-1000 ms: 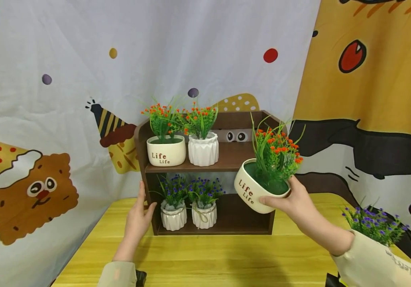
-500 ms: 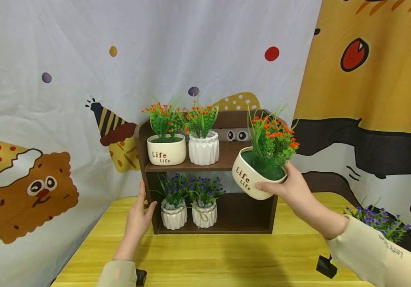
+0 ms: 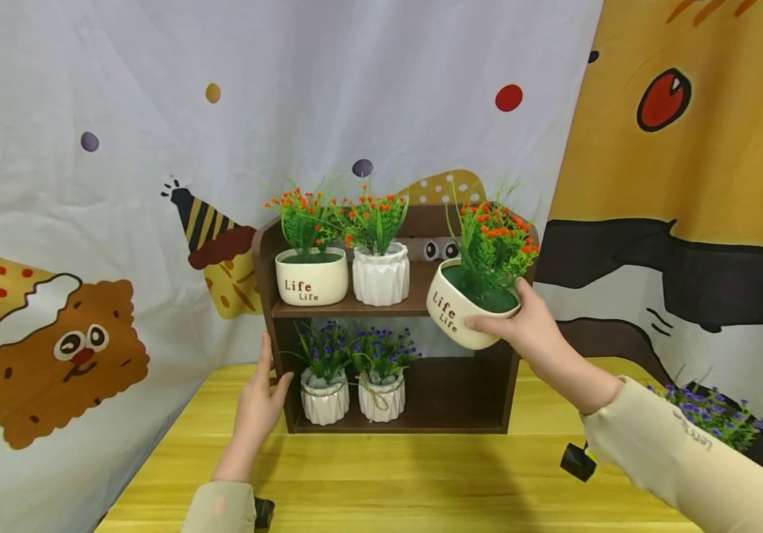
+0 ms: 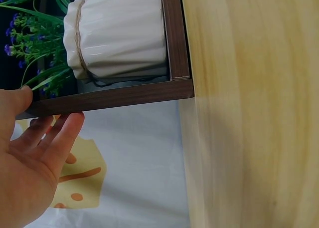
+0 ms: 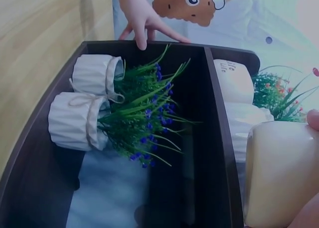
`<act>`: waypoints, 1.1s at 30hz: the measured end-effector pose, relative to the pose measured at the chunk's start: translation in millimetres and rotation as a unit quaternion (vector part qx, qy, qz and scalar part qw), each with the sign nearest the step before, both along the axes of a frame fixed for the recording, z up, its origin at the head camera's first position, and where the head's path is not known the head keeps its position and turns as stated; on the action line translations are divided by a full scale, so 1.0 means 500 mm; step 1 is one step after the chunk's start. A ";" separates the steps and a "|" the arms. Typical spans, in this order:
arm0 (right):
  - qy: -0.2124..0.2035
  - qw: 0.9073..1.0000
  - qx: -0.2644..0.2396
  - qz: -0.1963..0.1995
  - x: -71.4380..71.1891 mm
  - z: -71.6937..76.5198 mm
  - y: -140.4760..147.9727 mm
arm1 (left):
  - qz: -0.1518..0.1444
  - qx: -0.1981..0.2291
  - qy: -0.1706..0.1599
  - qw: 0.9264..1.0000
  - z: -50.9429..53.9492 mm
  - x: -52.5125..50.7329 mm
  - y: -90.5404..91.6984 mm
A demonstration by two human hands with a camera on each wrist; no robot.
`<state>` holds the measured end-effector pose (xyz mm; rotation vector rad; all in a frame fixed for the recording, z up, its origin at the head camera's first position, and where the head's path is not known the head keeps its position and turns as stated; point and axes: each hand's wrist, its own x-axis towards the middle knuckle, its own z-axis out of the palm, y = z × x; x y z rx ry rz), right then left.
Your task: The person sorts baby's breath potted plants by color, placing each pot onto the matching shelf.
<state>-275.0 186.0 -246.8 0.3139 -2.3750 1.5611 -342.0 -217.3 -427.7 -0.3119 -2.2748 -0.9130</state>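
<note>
In the head view my right hand [image 3: 533, 337] grips a cream oval flowerpot [image 3: 464, 307] marked "Life", thumb on its front. The pot is tilted and holds a plant [image 3: 494, 240] with orange flowers. It hangs in front of the right part of the upper shelf of a brown wooden shelf unit [image 3: 508, 385]. In the right wrist view the pot's smooth side [image 5: 279, 173] shows at the right edge. My left hand [image 3: 257, 414] rests against the unit's left side with straight fingers; in the left wrist view its thumb [image 4: 22, 99] lies at the panel's edge.
Upper shelf left: another cream "Life" pot [image 3: 312, 277] and a white ribbed pot [image 3: 381, 275], both with orange flowers. Below stand two white pots [image 3: 324, 400] with purple flowers. Another purple-flowered plant [image 3: 714, 414] is at the right. The wooden table [image 3: 354, 481] lies in front.
My right hand has raised the flowerpot and moved it left and closer to the upper shelf. The left hand stays at the unit's side.
</note>
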 end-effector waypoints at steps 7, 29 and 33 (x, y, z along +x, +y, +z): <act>-0.006 1.000 0.014 0.002 -0.015 0.017 -0.005 | 0.002 0.002 0.002 1.000 0.003 0.000 -0.001; -0.056 0.996 0.040 0.050 -0.062 0.049 0.001 | 0.011 -0.012 0.028 0.999 0.000 -0.004 -0.001; -0.056 0.996 0.032 0.061 -0.068 0.046 0.011 | 0.008 -0.012 0.021 1.000 0.000 -0.002 0.000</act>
